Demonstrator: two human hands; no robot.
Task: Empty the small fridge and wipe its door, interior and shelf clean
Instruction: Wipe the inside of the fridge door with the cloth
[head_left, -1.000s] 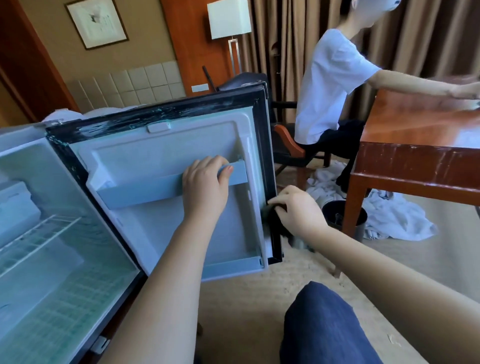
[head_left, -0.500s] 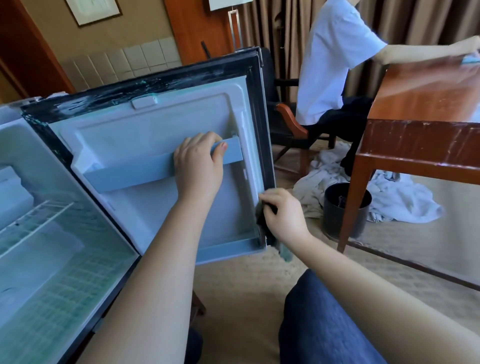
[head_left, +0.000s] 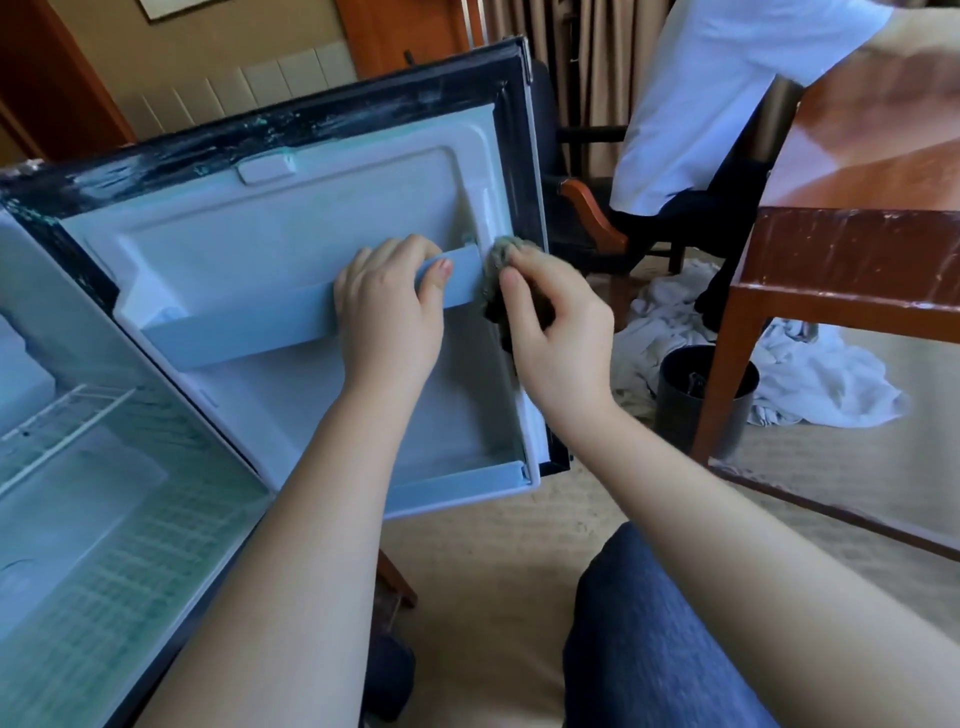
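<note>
The small fridge stands open with its door (head_left: 291, 223) swung toward me, pale inner liner facing up. My left hand (head_left: 389, 312) grips the door's shelf rail (head_left: 249, 322), fingers curled over its top edge. My right hand (head_left: 556, 332) holds a dark cloth (head_left: 496, 265) pressed against the door's right inner edge beside the rail's end. The fridge interior (head_left: 104, 519) at the left holds only a white wire shelf (head_left: 57, 431).
A wooden table (head_left: 857, 228) stands at the right, with another person in a white shirt (head_left: 727, 93) seated behind it. A black bin (head_left: 701, 395) and a heap of white cloths (head_left: 810, 384) lie on the carpet below. My knee (head_left: 660, 634) is in front.
My right hand with the cloth has moved up the door's right edge, from near the bottom corner to the level of the rail. My left hand has kept its hold on the rail.
</note>
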